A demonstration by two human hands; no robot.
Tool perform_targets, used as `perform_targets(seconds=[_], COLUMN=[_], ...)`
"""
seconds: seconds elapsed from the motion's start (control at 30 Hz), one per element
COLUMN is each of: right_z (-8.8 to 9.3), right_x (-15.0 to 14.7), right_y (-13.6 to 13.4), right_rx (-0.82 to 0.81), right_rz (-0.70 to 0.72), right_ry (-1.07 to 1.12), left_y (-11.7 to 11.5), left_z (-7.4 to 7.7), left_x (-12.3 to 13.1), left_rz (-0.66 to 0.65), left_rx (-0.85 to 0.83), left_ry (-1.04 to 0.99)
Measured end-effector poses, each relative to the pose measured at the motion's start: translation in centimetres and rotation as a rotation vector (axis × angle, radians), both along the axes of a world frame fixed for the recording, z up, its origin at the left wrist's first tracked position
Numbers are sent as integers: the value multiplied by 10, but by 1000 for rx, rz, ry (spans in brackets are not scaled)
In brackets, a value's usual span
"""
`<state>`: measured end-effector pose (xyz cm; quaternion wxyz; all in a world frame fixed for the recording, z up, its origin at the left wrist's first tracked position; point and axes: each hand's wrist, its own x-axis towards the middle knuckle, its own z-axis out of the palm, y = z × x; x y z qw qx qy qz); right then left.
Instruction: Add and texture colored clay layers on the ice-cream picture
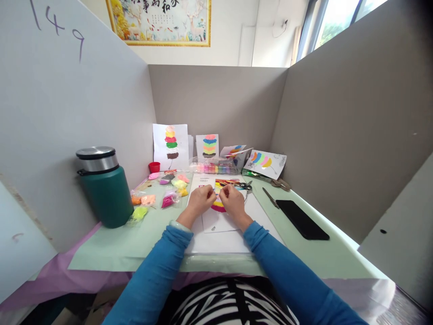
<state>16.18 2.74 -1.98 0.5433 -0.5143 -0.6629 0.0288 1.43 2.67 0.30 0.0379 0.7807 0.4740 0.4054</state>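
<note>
Coloured picture [218, 208]: one; hands [202, 198] [232, 201]: two, both pinched, contents unclear; green flask [107, 196]: one

The paper [233, 241] lies between the flask [106, 196] and the phone [302, 219]

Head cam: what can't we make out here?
All head view:
- Anything pinched in the left hand or right hand: hidden by the hands themselves.
- Middle of the colourful artwork: behind both hands.
- Small print beyond the left hand: too small.
- Framed wall picture: top cut off by image edge.
</note>
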Motion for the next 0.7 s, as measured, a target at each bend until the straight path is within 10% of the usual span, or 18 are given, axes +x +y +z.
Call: perform_targets(seconds=[0.2, 0.4, 0.7], right_z=[4, 8, 14], right_x=[4, 2, 7], right_y=[3, 3, 5], right_rx=[-104, -230, -375], right_rz=[229, 516, 578], right_ry=[286, 553, 800], left_y=[1, 2, -1], left_z=[6, 4, 10], left_x=[-6, -8, -9], left_rz=[-145, -231, -247], left_rx=[227, -61, -272], left_ry=[-101, -23, -104])
